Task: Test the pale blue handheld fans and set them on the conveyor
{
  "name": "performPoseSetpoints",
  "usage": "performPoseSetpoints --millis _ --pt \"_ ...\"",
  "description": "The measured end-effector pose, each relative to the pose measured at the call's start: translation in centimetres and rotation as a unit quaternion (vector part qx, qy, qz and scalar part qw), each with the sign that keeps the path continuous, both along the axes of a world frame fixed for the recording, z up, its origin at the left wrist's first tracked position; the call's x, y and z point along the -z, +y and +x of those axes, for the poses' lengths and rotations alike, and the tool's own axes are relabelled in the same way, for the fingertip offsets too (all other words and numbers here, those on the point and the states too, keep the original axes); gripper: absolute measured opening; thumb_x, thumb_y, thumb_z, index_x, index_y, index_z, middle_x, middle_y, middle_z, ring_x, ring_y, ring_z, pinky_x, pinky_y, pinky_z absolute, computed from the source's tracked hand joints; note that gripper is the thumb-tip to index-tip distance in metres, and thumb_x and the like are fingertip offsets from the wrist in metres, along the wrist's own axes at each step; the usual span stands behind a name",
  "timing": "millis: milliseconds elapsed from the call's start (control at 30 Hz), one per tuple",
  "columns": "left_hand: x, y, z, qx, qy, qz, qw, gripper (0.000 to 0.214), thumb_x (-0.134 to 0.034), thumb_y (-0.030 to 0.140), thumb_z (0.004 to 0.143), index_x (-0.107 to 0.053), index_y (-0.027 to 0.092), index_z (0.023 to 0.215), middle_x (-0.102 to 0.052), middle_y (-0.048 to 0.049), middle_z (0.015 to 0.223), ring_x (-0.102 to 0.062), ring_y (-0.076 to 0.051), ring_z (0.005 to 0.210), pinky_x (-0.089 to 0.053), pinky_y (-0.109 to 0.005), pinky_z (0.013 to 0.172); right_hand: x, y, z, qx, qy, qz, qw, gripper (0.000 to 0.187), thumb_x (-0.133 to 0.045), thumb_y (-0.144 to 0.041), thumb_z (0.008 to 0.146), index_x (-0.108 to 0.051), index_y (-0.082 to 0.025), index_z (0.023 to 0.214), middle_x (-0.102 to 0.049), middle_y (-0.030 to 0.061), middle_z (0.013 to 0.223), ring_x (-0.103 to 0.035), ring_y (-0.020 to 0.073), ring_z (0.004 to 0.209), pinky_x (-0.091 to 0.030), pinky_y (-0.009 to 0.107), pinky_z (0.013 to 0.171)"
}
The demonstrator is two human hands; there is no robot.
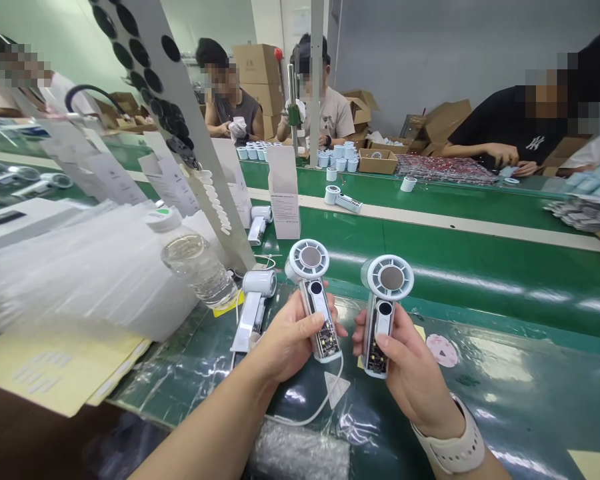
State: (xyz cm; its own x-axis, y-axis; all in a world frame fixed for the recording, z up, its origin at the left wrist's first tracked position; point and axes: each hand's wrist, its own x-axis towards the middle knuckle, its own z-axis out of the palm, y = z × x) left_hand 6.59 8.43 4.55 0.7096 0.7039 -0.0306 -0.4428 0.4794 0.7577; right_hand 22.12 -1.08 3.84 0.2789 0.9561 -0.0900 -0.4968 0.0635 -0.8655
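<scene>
Water bottle [200, 270]: standing on the green desk [500, 393], left of my hands.
Third fan [253, 310]: lying on the desk, just beside the bottle.
Left grip [293, 340]: clenched around a white handheld fan [309, 259], held upright, a circuit board showing through its clear handle, I think.
Right grip [410, 373]: clenched around a second fan [389, 278], upright, near the first but not touching it.
</scene>
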Motion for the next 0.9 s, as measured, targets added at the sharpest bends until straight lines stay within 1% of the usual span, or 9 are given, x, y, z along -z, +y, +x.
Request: performPoseSetpoints --millis 100,167,300,400,533,733,833,900 --pt "0.0 -0.09 0.06 -0.007 -0.017 0.011 1.0 0.044 -0.08 0.021 0.07 -0.056 0.021 0.106 -0.056 0.0016 0.085 -0.058 -0.012 0.07 -0.047 -0.026 0.064 -0.27 -0.01 -0.15 0.002 -0.003 -0.007 1.0 0.034 -0.076 -0.038 0.079 -0.06 -0.025 0.107 -0.066 0.0026 0.097 -0.063 0.0158 0.077 -0.056 0.03 0.067" --pt "-0.03 -0.19 0.07 -0.008 -0.036 0.018 0.999 0.043 -0.079 0.018 0.068 -0.057 0.02 0.105 -0.056 0.0016 0.083 -0.056 -0.011 0.07 -0.047 -0.025 0.063 -0.35 -0.01 -0.18 -0.001 -0.009 -0.011 1.0 0.034 -0.075 -0.038 0.08 -0.059 -0.026 0.107 -0.066 0.0025 0.096 -0.063 0.0159 0.075 -0.056 0.03 0.067" --pt "-0.09 -0.34 0.06 0.008 -0.063 0.016 0.998 0.045 -0.077 0.017 0.066 -0.058 0.02 0.107 -0.055 0.0009 0.082 -0.054 -0.012 0.069 -0.047 -0.025 0.059 -0.3 0.04 -0.2 -0.004 -0.026 -0.01 1.0 0.037 -0.075 -0.039 0.079 -0.057 -0.026 0.108 -0.066 0.0034 0.096 -0.063 0.0175 0.075 -0.056 0.032 0.067" --pt "-0.18 -0.4 0.09 0.007 -0.077 0.011 0.997 0.046 -0.076 0.016 0.064 -0.058 0.019 0.106 -0.054 0.0008 0.081 -0.052 -0.012 0.069 -0.046 -0.024 0.057 -0.17 0.05 -0.17 -0.003 -0.033 -0.015 0.999 0.039 -0.076 -0.038 0.078 -0.056 -0.027 0.11 -0.067 0.0031 0.097 -0.063 0.0175 0.075 -0.056 0.032 0.066" --pt "-0.31 -0.48 0.13 0.007 -0.079 0.017 0.997 0.046 -0.076 0.017 0.063 -0.057 0.019 0.104 -0.053 0.001 0.08 -0.051 -0.011 0.067 -0.045 -0.024 0.057 -0.11 -0.02 -0.05 -0.014 -0.028 -0.015 0.999 0.031 -0.075 -0.04 0.079 -0.061 -0.025 0.103 -0.067 0.0039 0.097 -0.063 0.0181 0.075 -0.056 0.032 0.065" --pt "-0.19 -0.63 0.12 0.026 -0.06 0.028 0.997 0.042 -0.075 0.016 0.063 -0.057 0.019 0.101 -0.054 0.0006 0.081 -0.053 -0.011 0.066 -0.044 -0.025 0.059 -0.34 -0.1 0.04 -0.027 0.005 -0.013 1.0 0.028 -0.076 -0.04 0.078 -0.065 -0.024 0.098 -0.067 0.004 0.097 -0.063 0.017 0.075 -0.055 0.029 0.064" --pt "-0.14 -0.59 0.24 0.017 -0.057 0.024 0.998 0.041 -0.076 0.016 0.062 -0.058 0.019 0.099 -0.055 0.0008 0.079 -0.052 -0.011 0.066 -0.044 -0.025 0.058 -0.45 -0.12 -0.01 -0.026 0.01 -0.022 0.999 0.029 -0.075 -0.041 0.078 -0.065 -0.023 0.098 -0.067 0.0046 0.094 -0.063 0.0173 0.074 -0.055 0.029 0.063" --pt "-0.15 -0.48 0.41 -0.001 -0.055 0.009 0.998 0.041 -0.077 0.02 0.063 -0.058 0.018 0.099 -0.055 0.0008 0.077 -0.052 -0.011 0.066 -0.044 -0.025 0.058 -0.41 -0.09 -0.05 -0.024 0.015 -0.027 0.999 0.029 -0.073 -0.044 0.079 -0.065 -0.022 0.097 -0.067 0.0049 0.092 -0.062 0.017 0.071 -0.055 0.029 0.061"
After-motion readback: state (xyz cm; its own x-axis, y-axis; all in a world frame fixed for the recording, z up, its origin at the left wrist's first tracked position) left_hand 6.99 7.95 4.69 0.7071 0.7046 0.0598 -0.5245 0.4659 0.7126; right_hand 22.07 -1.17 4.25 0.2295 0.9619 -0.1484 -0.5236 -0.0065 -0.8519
